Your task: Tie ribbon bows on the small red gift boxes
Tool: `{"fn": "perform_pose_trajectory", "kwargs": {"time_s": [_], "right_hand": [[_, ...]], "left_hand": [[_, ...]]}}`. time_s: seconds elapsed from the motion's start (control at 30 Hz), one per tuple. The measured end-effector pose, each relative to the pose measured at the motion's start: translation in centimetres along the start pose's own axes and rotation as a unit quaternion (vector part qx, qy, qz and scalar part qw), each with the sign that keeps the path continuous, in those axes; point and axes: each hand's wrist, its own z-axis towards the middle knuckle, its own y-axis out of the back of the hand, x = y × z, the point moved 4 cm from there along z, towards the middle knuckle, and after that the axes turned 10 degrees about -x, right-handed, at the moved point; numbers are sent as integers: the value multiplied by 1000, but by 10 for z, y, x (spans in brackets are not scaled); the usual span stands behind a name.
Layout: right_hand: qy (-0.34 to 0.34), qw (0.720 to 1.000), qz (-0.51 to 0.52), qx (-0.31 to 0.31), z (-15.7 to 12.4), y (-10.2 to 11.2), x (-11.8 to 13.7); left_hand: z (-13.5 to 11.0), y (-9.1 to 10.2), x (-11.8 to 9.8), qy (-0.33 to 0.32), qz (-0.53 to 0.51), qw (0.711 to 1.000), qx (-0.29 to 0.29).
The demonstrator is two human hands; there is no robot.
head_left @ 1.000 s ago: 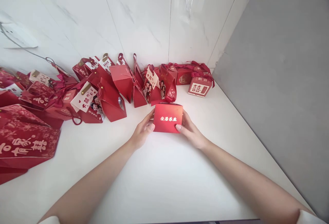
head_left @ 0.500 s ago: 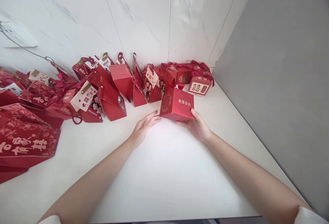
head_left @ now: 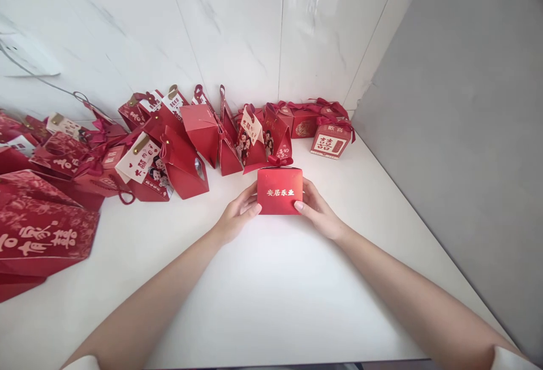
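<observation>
Between my two hands is a small red gift box (head_left: 280, 180) with gold lettering on the side facing me and a dark red ribbon bow (head_left: 280, 160) on top. My left hand (head_left: 237, 211) grips its left side, thumb at the lower front corner. On the right side, my right hand (head_left: 320, 210) holds it the same way, thumb on the lower front edge. The fingers behind the box are partly hidden. Just behind it stands a red box with cartoon figures (head_left: 278, 135).
Many red gift boxes (head_left: 184, 163) line the back of the white table (head_left: 271, 296) against a marbled wall. A large red box (head_left: 46, 234) lies at left. At the back right sits a ribboned box (head_left: 331, 141). A grey panel (head_left: 458, 132) borders the right side.
The gift box has turned so its lettered side faces me, and it has moved slightly nearer and left. My left hand has closed on its left side.
</observation>
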Motion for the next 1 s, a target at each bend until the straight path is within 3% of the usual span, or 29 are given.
{"fn": "perform_pose_trajectory", "kwargs": {"time_s": [0.1,0.2,0.3,0.4,1.0], "right_hand": [[-2,1000,6,-9,1,2,-3],[-33,996,55,-57,4,8,-9],[-80,985,128,-87,7,13,-15],[-87,979,159,-92,10,15,-16],[-58,972,183,-139,8,16,-19]], "left_hand": [[0,2,1,10,-11,1000,-14],[2,6,3,62,-83,994,-32],[3,9,0,137,-202,969,-20],[4,9,-7,174,-269,947,-1],[3,10,-12,204,-347,915,5]]}}
